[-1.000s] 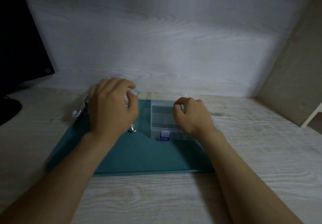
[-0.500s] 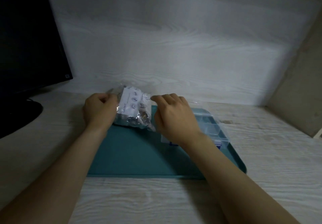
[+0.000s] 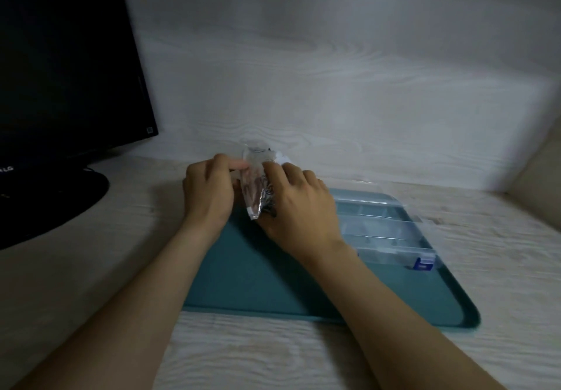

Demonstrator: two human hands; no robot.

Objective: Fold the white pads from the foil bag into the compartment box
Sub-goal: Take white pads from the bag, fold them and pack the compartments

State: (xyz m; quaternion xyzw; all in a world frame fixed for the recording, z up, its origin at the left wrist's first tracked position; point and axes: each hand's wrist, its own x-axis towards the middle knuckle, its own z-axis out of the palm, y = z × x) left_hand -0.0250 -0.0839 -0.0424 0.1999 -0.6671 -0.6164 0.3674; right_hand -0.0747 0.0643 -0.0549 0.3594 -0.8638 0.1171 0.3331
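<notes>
A shiny foil bag (image 3: 255,189) stands on edge above the far left corner of the teal mat (image 3: 273,274), held between both hands. My left hand (image 3: 209,192) pinches its upper left side. My right hand (image 3: 300,210) grips its right side, fingers curled over the top. The clear compartment box (image 3: 385,231) with a blue latch lies on the mat to the right of my right hand. I cannot see any white pads.
A black monitor (image 3: 66,55) on a round black base (image 3: 51,207) stands at the left on the pale wooden desk (image 3: 273,356). A pale wood-grain wall runs behind, and a side panel closes the right.
My right hand left the box and joined my left hand on the foil bag. The bag was lifted and turned on edge. The view shifted left, so the box now lies further right.
</notes>
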